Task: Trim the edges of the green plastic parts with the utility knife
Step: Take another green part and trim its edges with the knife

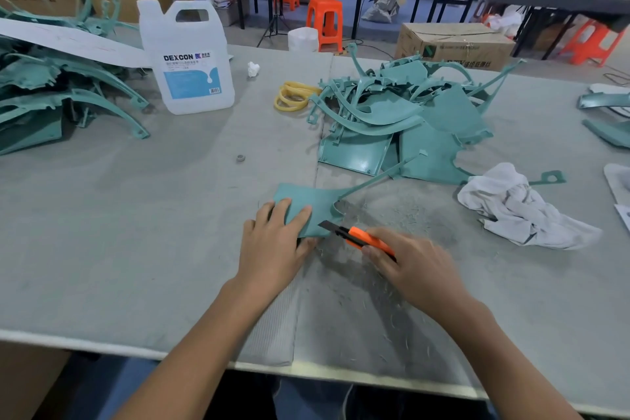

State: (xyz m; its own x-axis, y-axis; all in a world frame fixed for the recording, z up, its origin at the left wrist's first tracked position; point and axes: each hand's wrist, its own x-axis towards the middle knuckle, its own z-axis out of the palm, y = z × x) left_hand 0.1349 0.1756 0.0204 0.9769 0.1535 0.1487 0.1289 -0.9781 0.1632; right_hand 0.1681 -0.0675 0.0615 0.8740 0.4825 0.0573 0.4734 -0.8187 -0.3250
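On the grey felt-covered tabletop, the left hand lay flat on a green plastic part, its fingers spread and pressing the flat panel down near the front middle of the work surface; its grip was a press from above with the thumb at the panel's near edge, not a closed hold. A thin curved arm of the part ran off to the upper right toward a heap of green plastic parts. The right hand had its grip closed around the orange utility knife, whose dark blade met the panel's near right edge just beside the left thumb. Fine green shavings littered the felt around both hands. A white rag lay to the right, a Dexcon jug and yellow rubber bands farther back, and another stack of green parts at far left.
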